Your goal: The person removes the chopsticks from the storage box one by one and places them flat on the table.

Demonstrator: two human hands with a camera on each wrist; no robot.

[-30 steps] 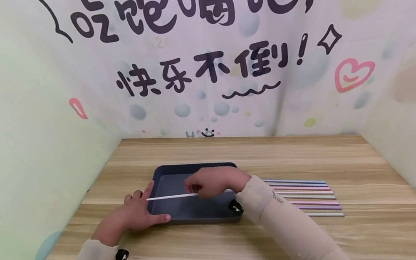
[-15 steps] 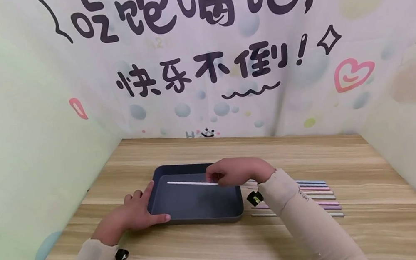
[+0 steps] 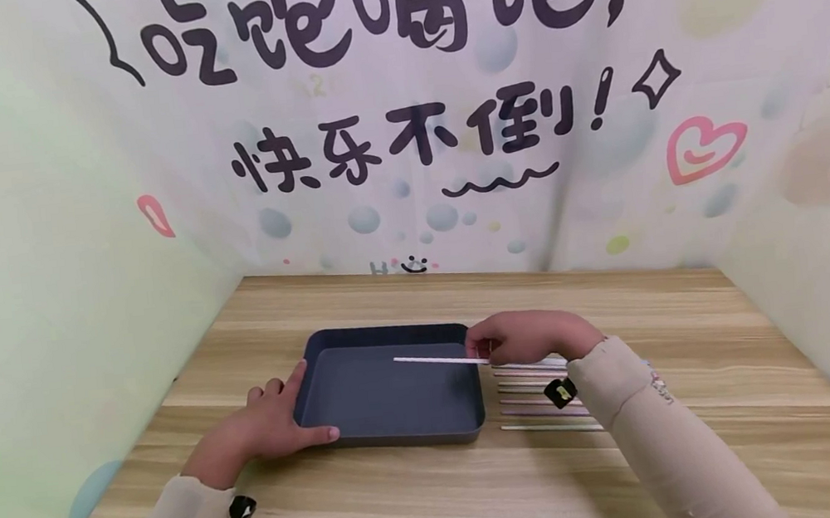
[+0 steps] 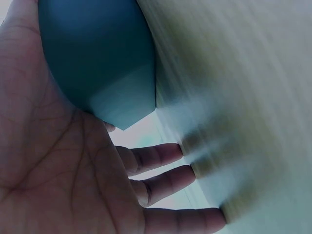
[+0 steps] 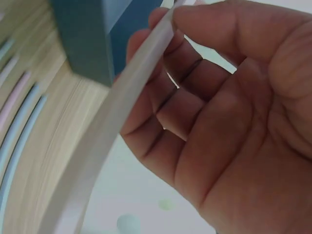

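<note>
My right hand (image 3: 523, 337) pinches a pale chopstick (image 3: 432, 361) between thumb and fingertips, over the right end of a dark blue-grey tray (image 3: 432, 437). The chopstick's thin end points left above the tray floor, and its thicker end runs back toward the wrist. In the right wrist view the white chopstick (image 5: 105, 139) crosses close in front of the curled fingers. At the tray's left end lies my left hand (image 3: 269, 423), thumb along the front rim and fingers spread at the left side. The left wrist view shows its straight fingers (image 4: 165, 187) with tips on the table.
Several coloured chopsticks (image 3: 541, 402), in pink, white, purple and blue, lie side by side on the wooden table (image 3: 408, 501) right of the tray. My right forearm covers part of them. A printed cloth wall (image 3: 353, 240) stands behind the table.
My right hand has moved right, from over the tray's middle to its right edge, carrying the pale chopstick along. The left hand and the tray have stayed put.
</note>
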